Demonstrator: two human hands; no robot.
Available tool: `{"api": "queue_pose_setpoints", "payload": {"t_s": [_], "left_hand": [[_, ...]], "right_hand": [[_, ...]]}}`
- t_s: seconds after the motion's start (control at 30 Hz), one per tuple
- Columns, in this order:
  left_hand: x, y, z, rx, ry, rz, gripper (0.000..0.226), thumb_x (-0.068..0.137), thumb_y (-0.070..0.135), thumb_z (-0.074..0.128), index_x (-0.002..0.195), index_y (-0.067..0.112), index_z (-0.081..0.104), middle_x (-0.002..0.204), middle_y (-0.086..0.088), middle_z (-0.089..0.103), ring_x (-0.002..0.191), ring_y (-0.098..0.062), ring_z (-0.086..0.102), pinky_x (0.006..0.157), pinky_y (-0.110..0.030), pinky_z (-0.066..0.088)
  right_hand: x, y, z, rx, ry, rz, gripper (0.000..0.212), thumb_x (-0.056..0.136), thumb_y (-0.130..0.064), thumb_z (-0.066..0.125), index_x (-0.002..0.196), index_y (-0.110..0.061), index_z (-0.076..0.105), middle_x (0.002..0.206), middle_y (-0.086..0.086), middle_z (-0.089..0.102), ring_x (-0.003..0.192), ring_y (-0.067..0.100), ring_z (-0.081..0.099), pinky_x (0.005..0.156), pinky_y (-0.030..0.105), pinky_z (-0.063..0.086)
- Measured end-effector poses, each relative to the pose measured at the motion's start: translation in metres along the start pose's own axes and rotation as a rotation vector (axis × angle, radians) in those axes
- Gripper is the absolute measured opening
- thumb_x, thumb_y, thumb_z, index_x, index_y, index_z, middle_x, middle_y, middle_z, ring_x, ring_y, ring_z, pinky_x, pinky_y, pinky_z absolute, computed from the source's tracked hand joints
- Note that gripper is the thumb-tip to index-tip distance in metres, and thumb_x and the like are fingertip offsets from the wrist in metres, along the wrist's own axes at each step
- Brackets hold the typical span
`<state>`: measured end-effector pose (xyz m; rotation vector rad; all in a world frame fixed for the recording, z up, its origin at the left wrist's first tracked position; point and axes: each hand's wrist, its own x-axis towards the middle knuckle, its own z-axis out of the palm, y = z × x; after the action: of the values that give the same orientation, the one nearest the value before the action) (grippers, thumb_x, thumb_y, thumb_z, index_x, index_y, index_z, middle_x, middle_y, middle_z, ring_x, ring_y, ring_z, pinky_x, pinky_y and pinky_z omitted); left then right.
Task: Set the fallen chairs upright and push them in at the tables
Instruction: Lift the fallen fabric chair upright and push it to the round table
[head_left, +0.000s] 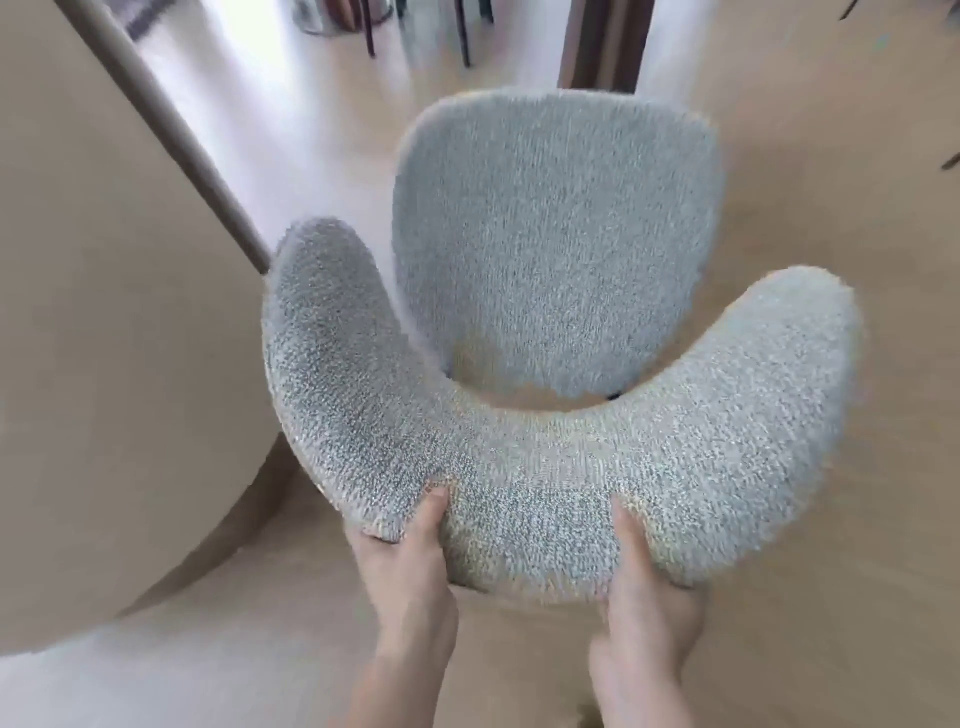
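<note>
A grey bouclé chair (558, 244) stands upright below me, its seat facing up and its curved backrest (545, 467) wrapping toward me. My left hand (402, 561) grips the backrest's lower left edge, thumb on top. My right hand (644, 597) holds the backrest's lower middle, thumb on the fabric. A beige round-edged table (104, 312) lies to the left, its edge touching or just beside the backrest's left arm. The chair's legs are hidden under the seat.
Light wood floor (831, 156) spreads to the right and behind the chair. Dark chair legs (462, 36) and a metallic base (332, 21) stand at the far top. A brown vertical post (602, 47) rises behind the seat.
</note>
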<state>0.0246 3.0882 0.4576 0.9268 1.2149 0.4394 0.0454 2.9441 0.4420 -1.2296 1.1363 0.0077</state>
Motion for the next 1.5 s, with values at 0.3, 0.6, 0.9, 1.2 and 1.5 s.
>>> {"api": "queue_pose_setpoints", "payload": {"t_s": [0.3, 0.6, 0.9, 1.2, 1.5], "left_hand": [[0.034, 0.124, 0.184, 0.048, 0.046, 0.159, 0.049, 0.086, -0.006, 0.081, 0.105, 0.024, 0.047, 0.107, -0.001, 0.065, 0.103, -0.026, 0.071, 0.103, -0.051, 0.058], [0.074, 0.188, 0.292, 0.174, 0.047, 0.111, 0.064, 0.072, 0.018, 0.081, 0.124, 0.016, 0.044, 0.104, 0.004, 0.063, 0.091, -0.022, 0.064, 0.095, -0.044, 0.052], [0.127, 0.233, 0.396, 0.341, 0.073, 0.049, 0.051, 0.086, 0.015, 0.077, 0.117, 0.015, 0.036, 0.082, 0.002, 0.053, 0.077, -0.027, 0.054, 0.08, -0.034, 0.041], [0.127, 0.24, 0.413, 0.389, 0.14, 0.028, 0.057, 0.088, 0.018, 0.079, 0.119, 0.01, 0.032, 0.093, -0.001, 0.05, 0.078, -0.022, 0.056, 0.081, -0.039, 0.04], [0.138, 0.296, 0.375, 1.281, -0.902, 0.811, 0.093, 0.06, 0.081, 0.082, 0.139, 0.036, 0.064, 0.147, 0.017, 0.06, 0.152, -0.01, 0.043, 0.132, -0.027, 0.007]], "right_hand": [[0.027, -0.162, 0.158, 0.087, 0.004, -0.15, 0.058, 0.082, -0.028, 0.091, 0.12, -0.011, 0.051, 0.1, 0.001, 0.067, 0.074, 0.011, 0.061, 0.065, 0.024, 0.047], [0.051, -0.25, 0.257, -0.006, 0.117, -0.108, 0.053, 0.081, -0.024, 0.084, 0.113, -0.015, 0.043, 0.086, -0.002, 0.055, 0.066, 0.011, 0.052, 0.055, 0.023, 0.032], [0.077, -0.326, 0.355, -0.071, 0.167, -0.058, 0.05, 0.077, -0.024, 0.081, 0.115, -0.012, 0.051, 0.097, 0.005, 0.062, 0.081, 0.025, 0.063, 0.083, 0.045, 0.055], [0.077, -0.339, 0.366, -0.457, 0.288, -0.423, 0.078, 0.079, -0.02, 0.086, 0.134, -0.003, 0.034, 0.138, 0.029, 0.045, 0.127, 0.046, 0.047, 0.104, 0.057, 0.044], [0.074, -0.384, 0.335, -1.482, -0.829, -1.144, 0.103, 0.073, -0.101, 0.046, 0.156, -0.04, 0.042, 0.155, -0.013, 0.056, 0.145, 0.01, 0.049, 0.131, 0.045, 0.013]]}}
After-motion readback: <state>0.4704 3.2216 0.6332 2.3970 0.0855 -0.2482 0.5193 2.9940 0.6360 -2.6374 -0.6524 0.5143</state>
